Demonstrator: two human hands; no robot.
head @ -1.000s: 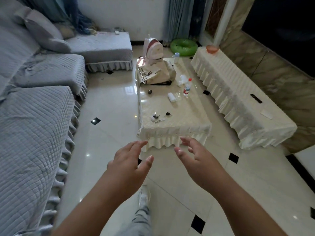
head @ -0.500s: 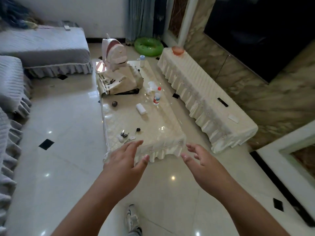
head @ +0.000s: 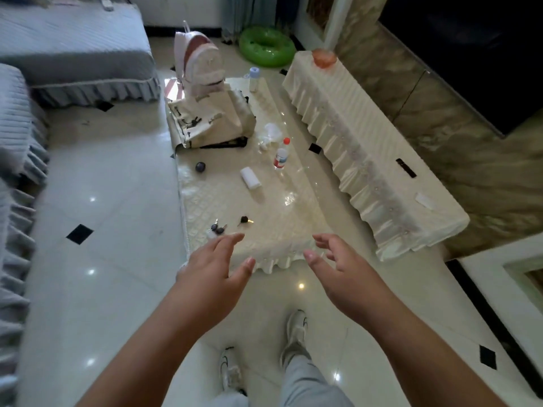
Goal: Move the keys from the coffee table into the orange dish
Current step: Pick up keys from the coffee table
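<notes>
Reaching forward side by side, both bare arms stretch over the pale tiled floor toward the near end of the coffee table (head: pixel 282 227); the left hand (head: pixel 216 271) is palm-down with its fingers nearly straight and loosely spread, thumb held apart, gripping nothing; its fingertips overlap the table's near left corner in the head view, just beside the keys (head: pixel 218 229). The right hand (head: pixel 343 271) mirrors it, fingers relaxed and slightly bent, thumb pointing inward, also empty, hanging over the frilled near right corner.

The keys lie as a small bunch with dark heads at the table's near left edge; a little to their right sits a small dark item (head: pixel 245 220) that may be one more key, though it is too small to be sure. Farther along the table are a white roll (head: pixel 250 178), a red-capped bottle (head: pixel 282 155), a dark ball (head: pixel 200 166) and a cream bag (head: pixel 211 121).

The orange dish (head: pixel 323 57) stands at the far end of the long cloth-covered cabinet (head: pixel 367 160) to the right of the table, well apart from the keys and both hands.
</notes>
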